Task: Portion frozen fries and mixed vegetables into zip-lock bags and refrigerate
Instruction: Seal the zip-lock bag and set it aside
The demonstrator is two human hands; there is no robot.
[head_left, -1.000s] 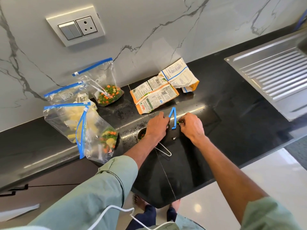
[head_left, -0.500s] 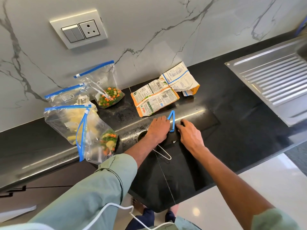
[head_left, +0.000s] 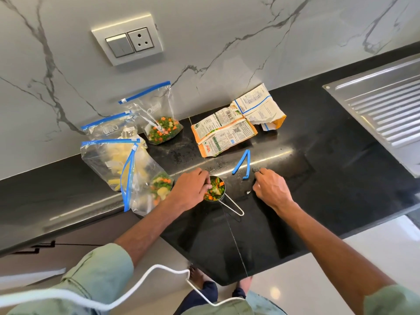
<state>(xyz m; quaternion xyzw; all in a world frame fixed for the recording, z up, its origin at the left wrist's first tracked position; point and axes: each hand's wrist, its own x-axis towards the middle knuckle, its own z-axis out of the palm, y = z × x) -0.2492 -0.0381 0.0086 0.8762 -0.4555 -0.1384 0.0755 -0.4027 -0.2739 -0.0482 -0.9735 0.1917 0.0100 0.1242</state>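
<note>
Steel cup [head_left: 222,197] brimming — green, orange, pale vegetables [head_left: 214,189].

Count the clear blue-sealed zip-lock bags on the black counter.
4 clear zip-lock bags: a vegetable bag against the wall, a rear fries bag left of it, a front fries bag, and a lying vegetable bag by the left hand. Overlap could hide another.

On your black surface [head_left: 295,223], filled zip-lock bags [head_left: 109,164] crowd the back-left edge. Torn vegetable packets [head_left: 225,135] lie along the back edge. A blue clip [head_left: 242,164] sits mid-surface, with a vegetable-filled measuring cup [head_left: 214,189] just beside it, nearer the front edge.
</note>
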